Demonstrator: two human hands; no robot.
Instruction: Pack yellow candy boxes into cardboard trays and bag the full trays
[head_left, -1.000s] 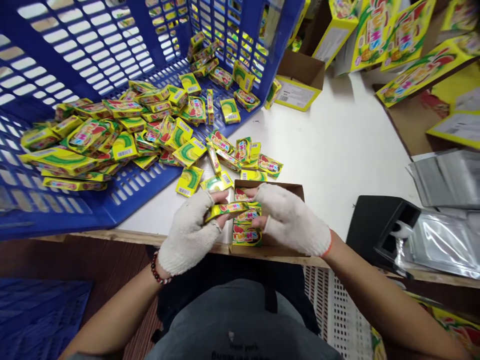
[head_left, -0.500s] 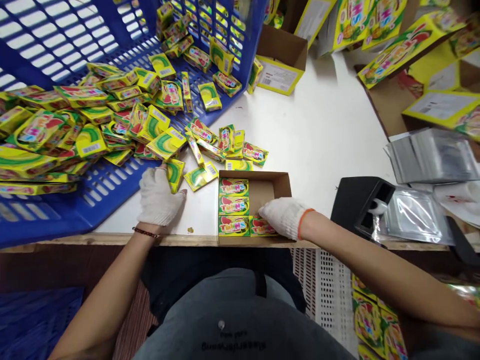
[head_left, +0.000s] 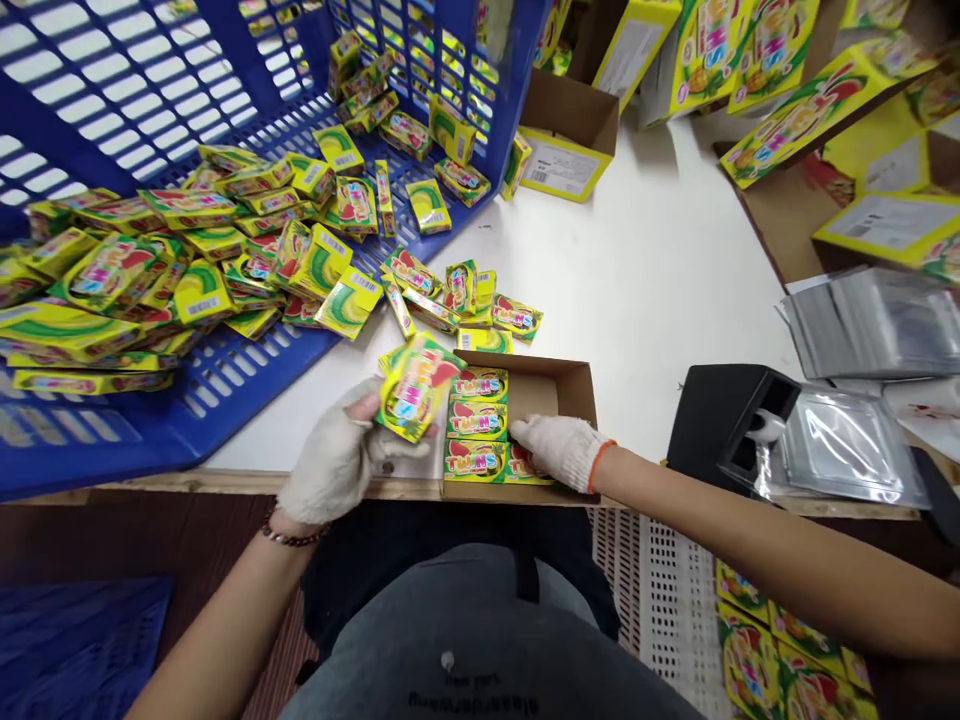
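Observation:
My left hand (head_left: 330, 455), in a white glove with bare fingertips, grips a small yellow-green TWINS box (head_left: 420, 388), tilted, just left of an open carton. This brown carton (head_left: 583, 392) lies at the table's front edge. Inside it, TWINS boxes (head_left: 477, 421) stack up the left side, with one more box (head_left: 523, 466) beside the lowest of them, partly covered. My gloved right hand (head_left: 561, 450) reaches into the carton from the right, over that box. Its fingers are drawn together, and whatever they may hold is hidden.
A tipped blue crate (head_left: 180, 440) spills a heap of small boxes (head_left: 199, 290) at left. Loose boxes (head_left: 517, 318) lie behind the carton. To the right stand a black tape dispenser (head_left: 701, 415) and clear plastic sleeves (head_left: 847, 445). Printed display boxes (head_left: 817, 100) fill the back right.
My left hand has picked up a box from beside the crate and brought it right, towards the carton. My right hand stays in the carton. The whole view has shifted slightly.

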